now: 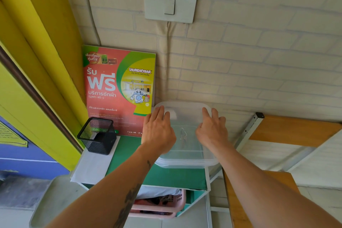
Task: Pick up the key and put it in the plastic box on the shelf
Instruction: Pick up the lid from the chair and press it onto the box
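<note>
Nearest you, below the shelf's front lip, a pink slotted basket sits in the lower compartment with dark cloth in it, and a pale grey tray-like surface lies down at your lower left. Your two bare forearms reach up from the bottom edge, the left one tattooed.

Your left hand lies flat on the left side of the plastic box, fingers stretched and together, palm down on the lid. Your right hand does the same on the right side, fingers spread a little. Neither closes around anything; both press open-palmed on the clear lid.

The box is a translucent rounded rectangle, smooth and slightly frosted, standing on the green shelf top with its near edge set back from the shelf's front lip. Through the lid, between your hands, you see the key inside the box (a thin metal shape with a looped head, somewhat blurred by the plastic).

To your left a sheet of white paper overhangs the shelf edge, with a black wire-mesh pen cup on its far end. Bare green shelf lies between cup and box.

Behind, a glossy red-and-yellow laundry poster leans on the brick-patterned wall, just beside the box's far left corner. Higher up is a white light switch.
</note>
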